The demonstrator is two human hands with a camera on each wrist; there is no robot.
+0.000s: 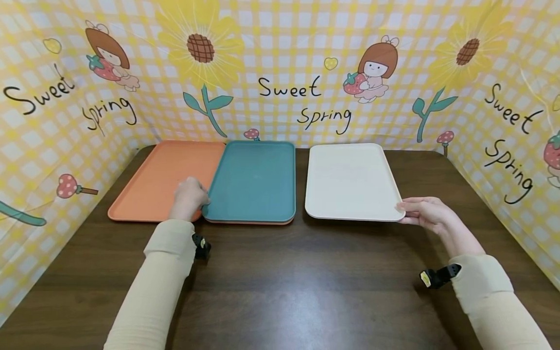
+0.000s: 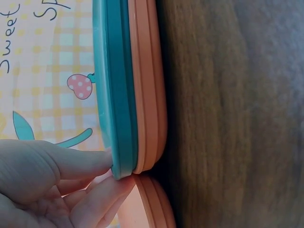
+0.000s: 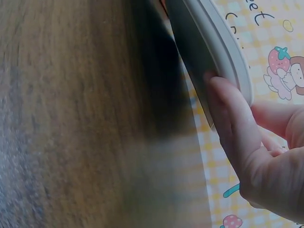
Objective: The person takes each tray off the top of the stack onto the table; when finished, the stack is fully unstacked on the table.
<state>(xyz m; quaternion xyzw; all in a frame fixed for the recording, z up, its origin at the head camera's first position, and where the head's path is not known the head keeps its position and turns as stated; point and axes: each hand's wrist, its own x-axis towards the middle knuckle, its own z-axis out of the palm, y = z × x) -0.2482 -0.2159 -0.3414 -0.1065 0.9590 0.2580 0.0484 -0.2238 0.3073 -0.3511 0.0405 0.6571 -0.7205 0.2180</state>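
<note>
1. Head view, far left: an orange tray (image 1: 150,182) lies on the brown table (image 1: 280,272), its right edge meeting the stack beside it. The left hand (image 1: 189,194) is right over this tray, so a dropped wrist could nudge it askew.

2. That hand pinches the near left corner of the teal tray (image 1: 251,180), its thumb (image 2: 80,161) at the rim and a bent finger against the corner from the other side. One corner is a slim hold; a pull from there alone would probably twist the tray.

3. Middle: the teal tray sits on a second orange tray (image 2: 149,95) (a thin strip from above, plain in the left wrist view). They look closely stacked, so tugging the upper could drag the lower along.

4. Farther right, apart from the teal one, is the white tray (image 1: 350,182). Its near right corner is raised, with the underside showing in the right wrist view; whether its far edge touches anything, I cannot tell. Swung leftward while low, it could catch the teal rim; pushed back, it could scrape the printed cloth (image 1: 284,63).

5. Far right, the right hand (image 1: 426,212) clamps that corner between thumb and fingers. No other support shows, so the tray's weight, lying well off the grip, could make its left side sag or the rim slip.
</note>
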